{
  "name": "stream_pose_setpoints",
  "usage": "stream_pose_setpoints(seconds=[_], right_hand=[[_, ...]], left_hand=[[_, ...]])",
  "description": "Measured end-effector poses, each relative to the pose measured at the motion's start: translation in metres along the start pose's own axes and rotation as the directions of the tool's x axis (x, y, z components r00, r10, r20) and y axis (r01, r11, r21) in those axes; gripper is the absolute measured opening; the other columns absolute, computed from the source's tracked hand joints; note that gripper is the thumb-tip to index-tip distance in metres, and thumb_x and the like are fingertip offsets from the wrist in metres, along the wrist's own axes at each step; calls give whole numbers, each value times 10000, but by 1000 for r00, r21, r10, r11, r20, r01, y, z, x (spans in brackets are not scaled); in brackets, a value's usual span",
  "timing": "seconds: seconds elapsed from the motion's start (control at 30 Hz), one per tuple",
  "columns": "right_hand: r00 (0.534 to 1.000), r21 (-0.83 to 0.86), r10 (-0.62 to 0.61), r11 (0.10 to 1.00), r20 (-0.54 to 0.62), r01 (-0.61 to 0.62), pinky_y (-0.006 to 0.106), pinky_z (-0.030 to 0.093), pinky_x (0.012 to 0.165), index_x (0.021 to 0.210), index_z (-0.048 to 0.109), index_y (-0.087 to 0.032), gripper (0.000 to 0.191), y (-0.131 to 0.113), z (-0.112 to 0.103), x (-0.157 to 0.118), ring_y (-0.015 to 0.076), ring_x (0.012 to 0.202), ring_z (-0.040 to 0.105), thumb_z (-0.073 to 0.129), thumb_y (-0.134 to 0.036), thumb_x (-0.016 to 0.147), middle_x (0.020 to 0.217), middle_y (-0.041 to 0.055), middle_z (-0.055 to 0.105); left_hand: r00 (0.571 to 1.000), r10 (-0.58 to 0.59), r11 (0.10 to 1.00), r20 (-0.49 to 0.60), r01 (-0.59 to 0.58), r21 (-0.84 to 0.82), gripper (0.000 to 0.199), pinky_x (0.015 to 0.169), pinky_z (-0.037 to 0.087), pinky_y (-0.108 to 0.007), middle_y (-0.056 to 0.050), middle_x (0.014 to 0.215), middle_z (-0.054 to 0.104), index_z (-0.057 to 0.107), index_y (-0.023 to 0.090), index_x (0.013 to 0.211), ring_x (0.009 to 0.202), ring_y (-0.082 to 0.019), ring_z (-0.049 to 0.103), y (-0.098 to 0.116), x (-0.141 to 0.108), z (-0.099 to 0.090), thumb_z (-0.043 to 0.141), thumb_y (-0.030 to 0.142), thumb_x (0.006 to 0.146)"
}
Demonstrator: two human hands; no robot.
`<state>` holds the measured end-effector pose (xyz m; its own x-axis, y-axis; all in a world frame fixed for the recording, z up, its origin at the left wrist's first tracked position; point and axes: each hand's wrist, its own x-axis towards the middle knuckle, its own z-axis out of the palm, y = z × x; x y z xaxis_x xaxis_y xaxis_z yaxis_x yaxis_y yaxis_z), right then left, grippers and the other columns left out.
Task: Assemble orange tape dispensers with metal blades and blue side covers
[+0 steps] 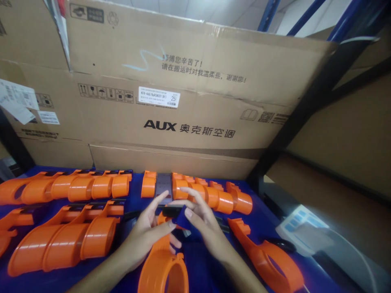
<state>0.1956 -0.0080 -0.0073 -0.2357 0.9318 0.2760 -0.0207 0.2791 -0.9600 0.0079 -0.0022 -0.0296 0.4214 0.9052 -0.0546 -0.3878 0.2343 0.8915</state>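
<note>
Orange holder [159, 260], lower centre, held in left grip [149, 228], bottom cut off; right grip [203, 217] pinching partly hidden blue piece [182, 219].

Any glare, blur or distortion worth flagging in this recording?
Head view: pale highlights streak the orange parts at left; head view: the white-and-blue item at right looks soft and washed out; head view: the AUX lettering stays legible; head view: stretching toward the edges suggests a wide lens.
</note>
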Motion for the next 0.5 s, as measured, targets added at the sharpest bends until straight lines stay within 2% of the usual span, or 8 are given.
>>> stream_pose_setpoints(seconds=[0.07,0.13,0.2,0.27,0.37,0.5], right_hand=[[992,103,61,992,112,-73,424,494,926,1370,488,-303,460,-1,0,1,253,979,659,585,-507,970,1069,69,693],[988,129,58,989,140,-77,403,487,915,1335,515,-297,453,0,-1,1,249,1000,647,618,-518,953,1066,63,685],[992,98,47,993,118,-59,372,483,886,1301,523,-299,445,2,-1,2,235,1012,625,669,-499,931,1066,52,661],[995,45,50,998,90,-54,357,481,867,1256,529,-294,412,5,-1,3,220,995,610,693,-477,925,1067,46,633],[997,-13,46,999,69,-45,343,480,856,1141,526,-274,300,8,1,4,192,940,589,674,-451,949,1034,33,600],[998,-25,-12,1000,64,14,320,484,838,1023,464,-264,254,8,3,4,174,929,579,656,-422,968,1018,20,583]], left_hand=[[997,-56,998,61,58,-29,923,659,632,-378,-157,1379,634,314,367,1564,797,-283,792,1,-4,4,824,244,804],[991,-45,998,129,50,-32,889,774,631,-400,-149,1551,483,412,374,1522,950,-311,778,1,-7,7,857,208,771],[986,-13,999,169,20,-40,834,868,610,-410,-139,1565,474,496,343,1477,1066,-325,741,0,-8,8,880,202,750],[988,0,999,156,8,-51,724,892,606,-439,-148,1549,496,545,306,1444,1107,-336,721,-1,-7,6,854,275,790],[995,-20,999,99,23,-25,601,856,624,-482,-168,1522,526,576,268,1421,1013,-326,755,-4,-2,0,771,383,864],[997,-26,999,72,24,28,665,814,641,-484,-170,1458,592,551,264,1451,979,-328,762,-7,3,-6,789,386,841]])
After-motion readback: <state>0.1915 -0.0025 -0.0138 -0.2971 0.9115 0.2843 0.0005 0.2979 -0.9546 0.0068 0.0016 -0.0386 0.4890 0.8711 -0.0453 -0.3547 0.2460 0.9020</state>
